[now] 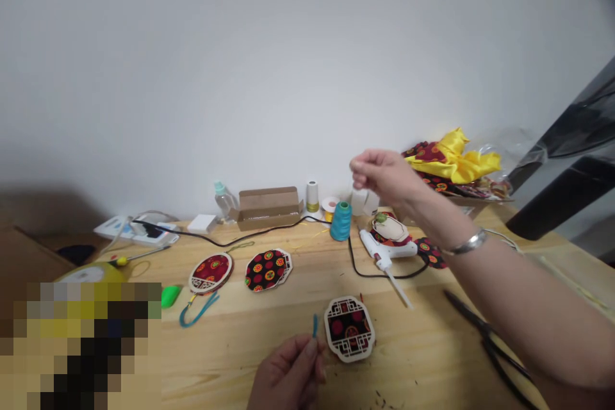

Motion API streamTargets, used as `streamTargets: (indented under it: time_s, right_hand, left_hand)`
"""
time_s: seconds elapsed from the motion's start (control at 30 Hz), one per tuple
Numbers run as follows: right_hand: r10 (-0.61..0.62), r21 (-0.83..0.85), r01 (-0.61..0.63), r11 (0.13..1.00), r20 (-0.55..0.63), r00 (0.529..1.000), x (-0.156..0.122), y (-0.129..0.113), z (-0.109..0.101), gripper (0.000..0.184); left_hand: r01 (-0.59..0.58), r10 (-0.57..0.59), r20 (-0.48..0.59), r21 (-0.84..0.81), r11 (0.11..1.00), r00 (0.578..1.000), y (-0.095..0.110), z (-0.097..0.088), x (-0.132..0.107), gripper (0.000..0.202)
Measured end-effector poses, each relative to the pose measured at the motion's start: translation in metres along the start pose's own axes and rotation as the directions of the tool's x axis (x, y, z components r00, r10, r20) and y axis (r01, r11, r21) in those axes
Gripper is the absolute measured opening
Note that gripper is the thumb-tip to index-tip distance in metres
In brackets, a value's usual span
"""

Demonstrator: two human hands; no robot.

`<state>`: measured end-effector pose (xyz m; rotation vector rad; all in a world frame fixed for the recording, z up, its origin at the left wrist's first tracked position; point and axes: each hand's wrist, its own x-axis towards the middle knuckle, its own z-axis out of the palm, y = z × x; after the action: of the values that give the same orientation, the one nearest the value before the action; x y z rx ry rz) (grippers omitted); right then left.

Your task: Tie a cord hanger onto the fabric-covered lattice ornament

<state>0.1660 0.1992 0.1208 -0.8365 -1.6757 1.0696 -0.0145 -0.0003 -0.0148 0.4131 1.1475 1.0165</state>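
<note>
My left hand point(293, 375) is closed in a pinch near the front of the wooden table. A short blue cord point(315, 325) sticks up from between its thumb and finger. Just right of it lies an octagon-like patterned ornament point(350, 329) with a pale wooden lattice frame. My right hand point(377, 173) is raised above the back of the table, fingertips pressed together; whatever they hold is too fine to make out. Below that hand stands a cone of blue thread point(341, 221). A white hot glue gun point(384, 247) rests on the table beneath the right forearm.
Black scissors point(487, 333) lie at the right. More ornaments, one round with a blue cord point(211, 273) and one dark patterned point(269, 270), lie left of centre. An open cardboard box point(269, 206) and a black cable point(259, 238) are near the wall. Yellow cloth point(456, 160) is piled back right.
</note>
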Motion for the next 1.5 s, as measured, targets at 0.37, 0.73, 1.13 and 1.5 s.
streamTargets:
  time_s: [0.37, 0.73, 1.13, 1.5]
  right_hand:
    - [-0.507, -0.286, 0.426, 0.858, -0.34, 0.792, -0.008, -0.121, -0.033, 0.009]
    - [0.413, -0.268, -0.406, 0.874, -0.03, 0.91, -0.16, 0.026, 0.091, 0.012]
    - [0.12, -0.43, -0.158, 0.889, -0.114, 0.986, -0.192, 0.041, 0.111, 0.015]
    - [-0.094, -0.528, 0.111, 0.842, 0.058, 0.994, -0.202, 0.046, 0.108, 0.018]
  left_hand:
    - [0.024, -0.022, 0.022, -0.084, 0.996, 1.0, 0.002, 0.002, 0.003, 0.039]
    - [-0.058, 0.064, 0.03, -0.174, 0.983, 0.997, 0.0, 0.016, -0.006, 0.02]
    - [-0.056, 0.073, 0.079, -0.204, 0.977, 0.994, -0.005, 0.02, -0.001, 0.018]
    - [-0.049, 0.064, 0.067, -0.207, 0.977, 0.996, -0.005, 0.02, 0.001, 0.021]
